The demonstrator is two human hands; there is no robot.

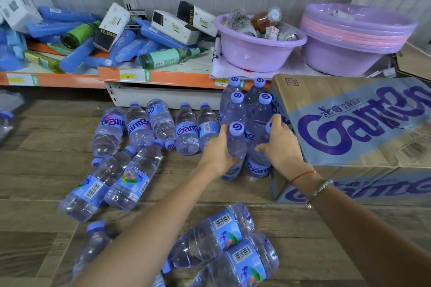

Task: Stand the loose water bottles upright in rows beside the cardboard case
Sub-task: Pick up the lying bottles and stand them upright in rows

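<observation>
The left hand had its grip round an upright water bottle, prob. to set it in line w/ the standing bottles right beside the cardboard case. The right hand held another standing bottle by the case, fingers curled on it, likely to keep it from tipping. Lots of loose bottles lay flat on the floor. A purple basin on the shelf held small bottles and cans.

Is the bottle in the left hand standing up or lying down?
Standing up. The bottle has its purple cap on top, and the left hand grips its side, next to the upright bottles by the cardboard case.
</observation>
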